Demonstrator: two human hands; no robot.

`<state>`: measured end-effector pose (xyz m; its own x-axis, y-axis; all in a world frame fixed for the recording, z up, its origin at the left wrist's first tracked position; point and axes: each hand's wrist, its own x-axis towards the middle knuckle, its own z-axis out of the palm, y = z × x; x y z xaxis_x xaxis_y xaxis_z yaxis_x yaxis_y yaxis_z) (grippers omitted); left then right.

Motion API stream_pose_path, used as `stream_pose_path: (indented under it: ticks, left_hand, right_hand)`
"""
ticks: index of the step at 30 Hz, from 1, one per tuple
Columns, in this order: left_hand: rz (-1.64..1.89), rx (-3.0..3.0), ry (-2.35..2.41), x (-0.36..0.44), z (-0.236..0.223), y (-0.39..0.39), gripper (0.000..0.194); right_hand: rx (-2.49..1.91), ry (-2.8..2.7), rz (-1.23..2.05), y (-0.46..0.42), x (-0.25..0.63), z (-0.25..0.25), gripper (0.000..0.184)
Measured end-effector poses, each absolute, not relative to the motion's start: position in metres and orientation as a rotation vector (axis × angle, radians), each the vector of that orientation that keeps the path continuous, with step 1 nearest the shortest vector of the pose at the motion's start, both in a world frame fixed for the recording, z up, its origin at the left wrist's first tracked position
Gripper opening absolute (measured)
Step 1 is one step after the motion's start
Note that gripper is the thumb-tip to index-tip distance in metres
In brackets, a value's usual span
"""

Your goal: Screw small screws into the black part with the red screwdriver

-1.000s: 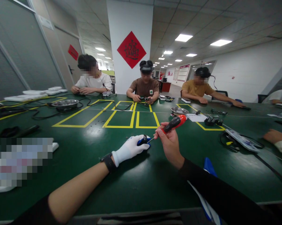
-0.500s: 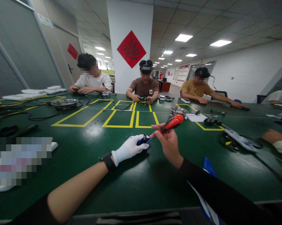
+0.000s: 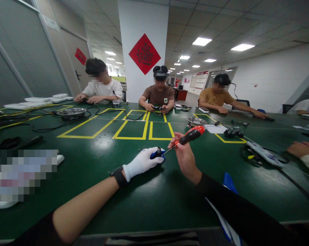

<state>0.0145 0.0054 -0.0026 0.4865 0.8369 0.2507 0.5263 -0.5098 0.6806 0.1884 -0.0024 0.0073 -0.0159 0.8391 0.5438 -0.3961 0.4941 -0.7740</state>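
My left hand (image 3: 144,162), in a white and blue work glove, is closed around a small black part with a metal connector (image 3: 158,150) sticking up. The rest of that part is hidden by the fingers, so its kind is unclear. My bare right hand (image 3: 184,155) grips a screwdriver (image 3: 191,135) with a red and black handle. Its thin shaft slants down to the left, and the tip reaches the part in the glove; whether it sits in a screw is too small to tell. Both hands are just above the green table (image 3: 133,208).
A blue and white glove (image 3: 230,184) lies under my right forearm. Metal bowls (image 3: 71,112), a paper sheet (image 3: 215,128), black parts (image 3: 233,132) and a power strip (image 3: 264,153) are farther out. Several people sit around the table; a co-worker's hand (image 3: 301,149) rests at right.
The screwdriver handle has tilted a little lower and shifted right, and my right fingers have changed their hold around its neck. My left hand keeps its place on the part.
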Motion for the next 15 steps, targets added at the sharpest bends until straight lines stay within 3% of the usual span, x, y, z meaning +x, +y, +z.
stream_pose_path:
  ticks: [8, 15]
  left_hand:
    - [0.783, 2.187, 1.108, 0.0141, -0.0019, 0.0054, 0.027]
    - [0.786, 2.217, 1.12, 0.0139, -0.0032, 0.0062, 0.028]
  right_hand:
    - [-0.566, -1.225, 0.836, -0.0087, 0.1857, 0.0115, 0.035]
    - [-0.452, -1.215, 0.931, -0.0067, 0.1885, 0.0103, 0.031]
